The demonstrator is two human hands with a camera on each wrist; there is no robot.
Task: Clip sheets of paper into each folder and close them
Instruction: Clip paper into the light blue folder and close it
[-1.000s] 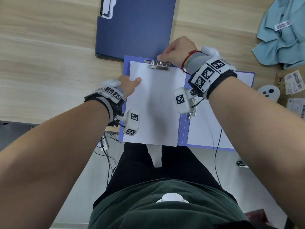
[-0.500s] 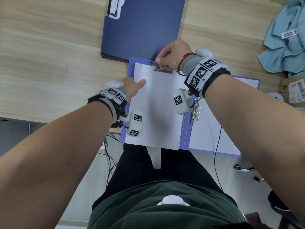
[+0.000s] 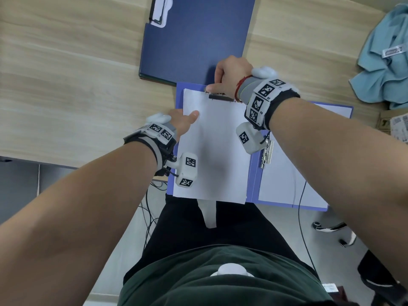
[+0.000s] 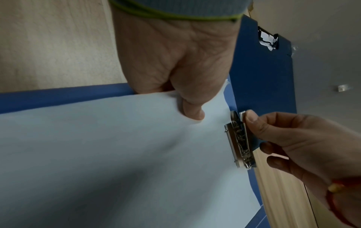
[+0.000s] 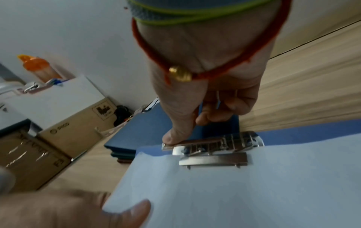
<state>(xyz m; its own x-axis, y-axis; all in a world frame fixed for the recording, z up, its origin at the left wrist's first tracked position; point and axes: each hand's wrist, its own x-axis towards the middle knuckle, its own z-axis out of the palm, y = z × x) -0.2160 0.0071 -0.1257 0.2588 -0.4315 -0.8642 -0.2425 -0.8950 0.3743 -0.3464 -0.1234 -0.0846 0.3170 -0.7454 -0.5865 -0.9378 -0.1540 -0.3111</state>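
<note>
My right hand [image 3: 231,74] was at the far edge of the open folder [image 3: 254,173]. Its thumb pressed the lever of the metal clip [image 5: 213,148] from above, and its curled fingers [image 5: 230,106] reached behind the folder's edge, so the hand pinched the clip. The clip's flat bar lay on the top edge of the paper [image 3: 212,151], just nearer me than my right thumb.

My left hand [image 3: 183,121] gripped the left edge of the paper. Its thumb [image 4: 192,111] lay on top of the sheet, and its fingers were tucked under it, out of sight. The clip sat just to the right of this thumb, in the left wrist view with little space between them.

The paper lay on the left leaf of the folder, between my two hands, with its near end hanging past the edge of the counter [image 3: 66,85]. The right leaf of the folder held another white sheet [image 3: 284,184] and a second clip [image 3: 267,153] at the spine, under my right wrist.

A closed dark folder [image 3: 194,36] lay on the counter beyond my right fingers, its near edge overlapped by the open folder. A blue cloth [image 3: 384,60] lay well to the right of my right hand.
</note>
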